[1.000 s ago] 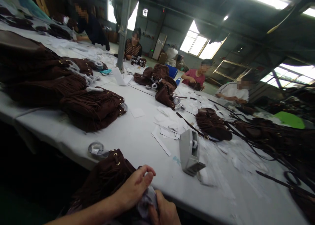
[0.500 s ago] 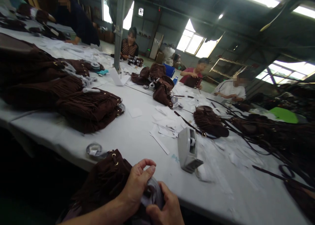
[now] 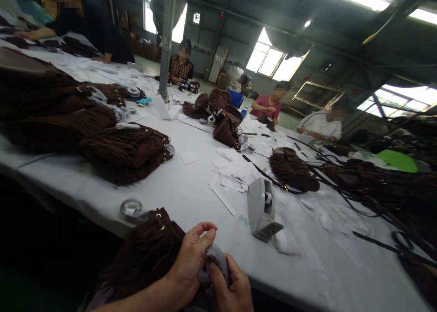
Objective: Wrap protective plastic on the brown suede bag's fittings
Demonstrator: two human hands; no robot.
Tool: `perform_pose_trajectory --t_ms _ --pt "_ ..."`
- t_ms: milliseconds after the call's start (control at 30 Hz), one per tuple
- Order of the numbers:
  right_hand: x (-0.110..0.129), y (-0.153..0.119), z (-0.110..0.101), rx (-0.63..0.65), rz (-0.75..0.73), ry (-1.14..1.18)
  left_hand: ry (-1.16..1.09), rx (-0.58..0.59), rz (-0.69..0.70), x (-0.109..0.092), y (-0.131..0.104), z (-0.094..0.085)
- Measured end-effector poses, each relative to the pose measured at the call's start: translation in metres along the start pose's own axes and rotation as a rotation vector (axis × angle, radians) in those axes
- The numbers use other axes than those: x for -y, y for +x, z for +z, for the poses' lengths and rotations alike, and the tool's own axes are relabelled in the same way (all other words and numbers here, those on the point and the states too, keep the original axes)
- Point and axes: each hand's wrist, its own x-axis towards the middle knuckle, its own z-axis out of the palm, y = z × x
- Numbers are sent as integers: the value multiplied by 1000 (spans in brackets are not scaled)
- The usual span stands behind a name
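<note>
A brown fringed bag [image 3: 146,243] with gold eyelets lies at the table's near edge, partly under my left forearm. At its right side is a coil wrapped in clear greyish plastic [image 3: 215,253]. My left hand [image 3: 193,255] is closed against the coil's left side, thumb and forefinger nearly meeting above it; its other fingers are hidden. Around the right side curls my right hand [image 3: 232,282], its thumb pressed into the middle of the coil. Another plastic-wrapped ring [image 3: 131,208] rests on the table beside the bag's top.
A grey tape dispenser [image 3: 262,209] stands ahead to the right. Stacked brown bags [image 3: 126,155] lie at left, more bags [image 3: 227,120] farther back. Paper scraps [image 3: 221,198] and dark straps [image 3: 372,239] litter the white table [image 3: 191,198]. Several people work across it, near a metal post [image 3: 166,43].
My right thumb has moved into the coil's middle, and the coil has turned slightly. Across the table, a person in red has lowered a bag; the person at far left has stretched an arm leftward.
</note>
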Motion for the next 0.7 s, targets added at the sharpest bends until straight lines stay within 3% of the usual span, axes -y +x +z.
perform_pose_trajectory --t_ms 100,167,367,467,567,700 --pt "-5 0 1 -21 -38 -42 3 -15 6 4 3 -3" --pt "-10 1 -2 -13 -109 -131 103 56 18 4 6 -8" --pt "-22 3 -20 162 -361 -451 878 493 213 -28 2 -23" --pt "-20 3 -22 257 -368 -482 1152 584 313 -40 -7 -18" --pt "-11 4 -22 305 -349 -456 1056 551 264 -37 -10 -15" --pt "3 7 -29 321 -332 -392 525 418 103 -21 -2 -17"
